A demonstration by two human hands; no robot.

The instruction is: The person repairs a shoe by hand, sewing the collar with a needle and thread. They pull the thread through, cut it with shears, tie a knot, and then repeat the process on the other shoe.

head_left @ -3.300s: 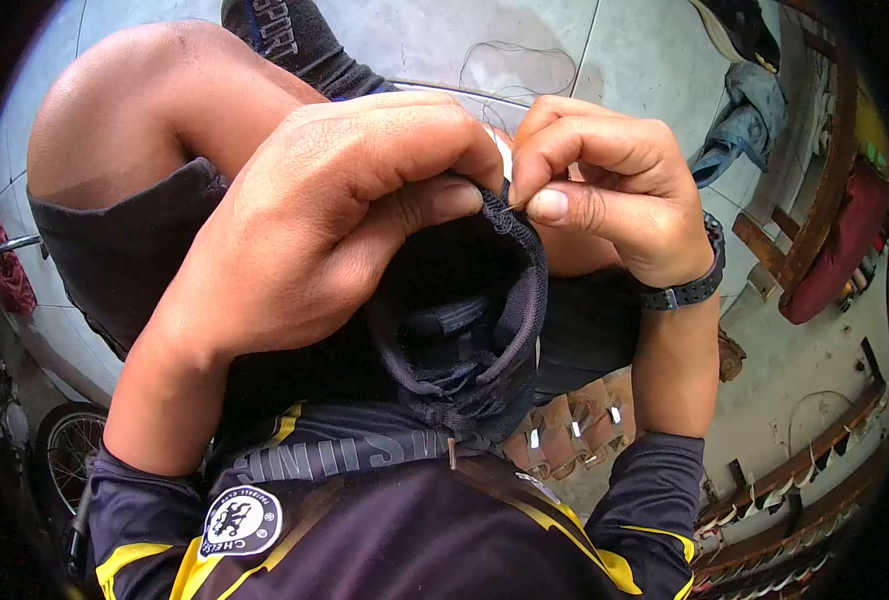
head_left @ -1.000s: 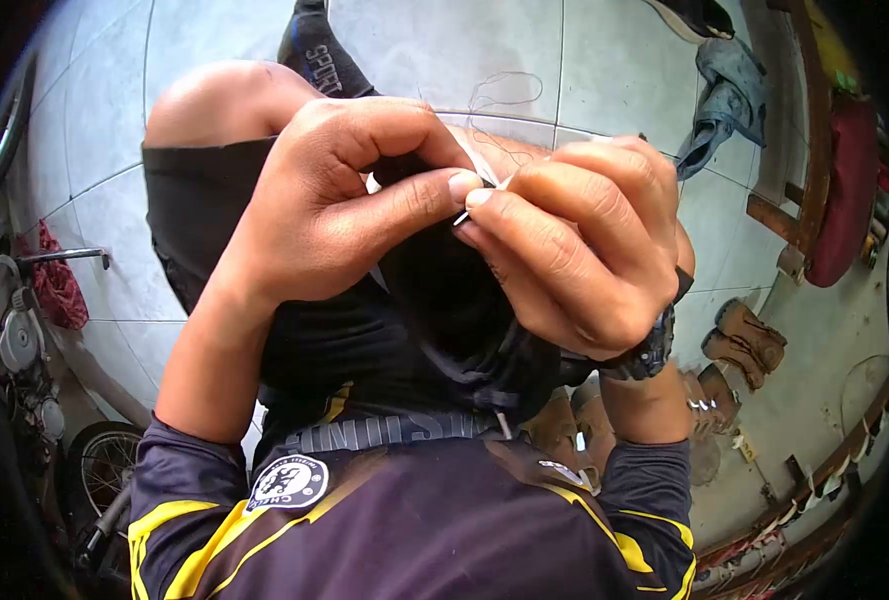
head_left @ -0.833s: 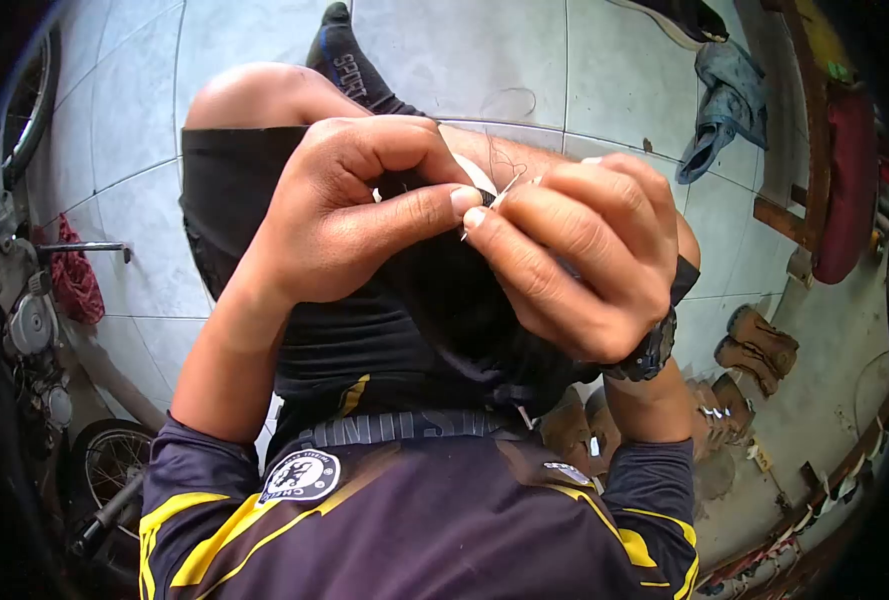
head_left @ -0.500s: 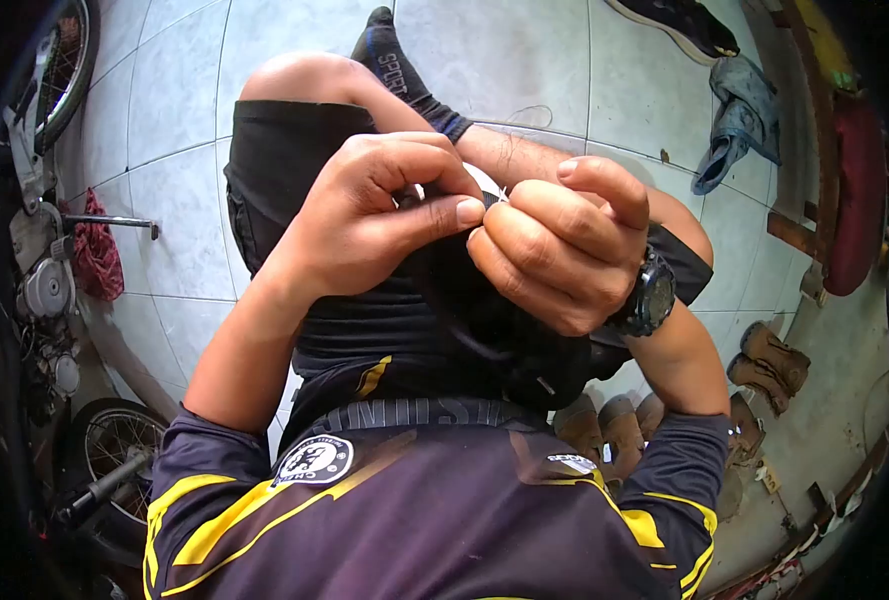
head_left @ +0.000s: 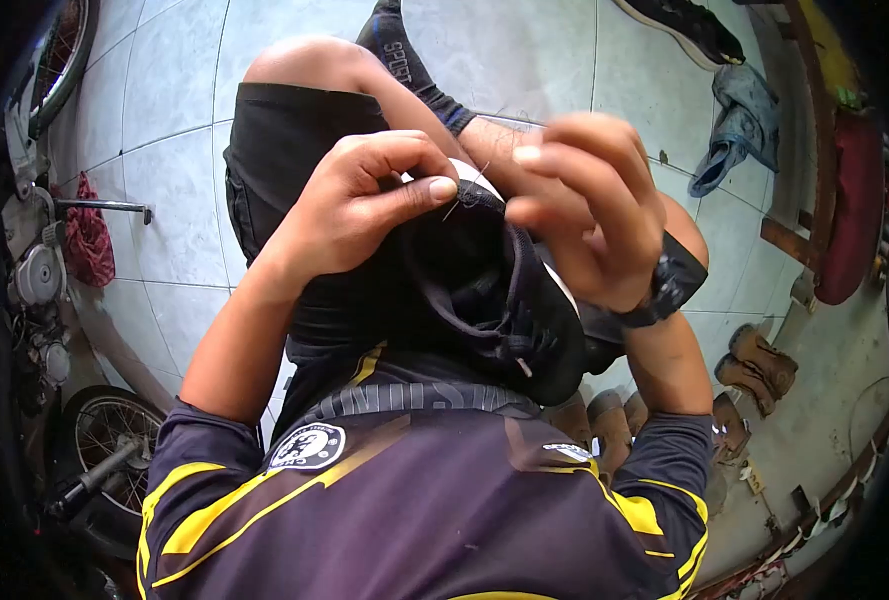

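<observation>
A black shoe (head_left: 517,300) with a white sole edge and a dark lace rests in my lap, its opening facing up. My left hand (head_left: 379,195) pinches the rim of the shoe between thumb and curled fingers. Beside the left thumb, a thin, pale needle-like piece (head_left: 480,174) sticks out at a slant from the fabric rim. My right hand (head_left: 599,205), with a black watch (head_left: 669,285) on its wrist, is raised just right of the rim. Its fingers are curved and apart, slightly blurred, with nothing visible between them.
Pale floor tiles (head_left: 524,60) lie ahead, around my socked foot (head_left: 394,50). A dark shoe (head_left: 684,30) and blue cloth (head_left: 739,125) lie at upper right. Brown shoes (head_left: 759,368) stand at right. Motorbike parts (head_left: 39,275) and a wheel (head_left: 114,450) are at left.
My right hand has let go of the rim and moved up and right, its fingers spreading. The shoe's opening and the needle-like piece now show. My left hand has shifted slightly left.
</observation>
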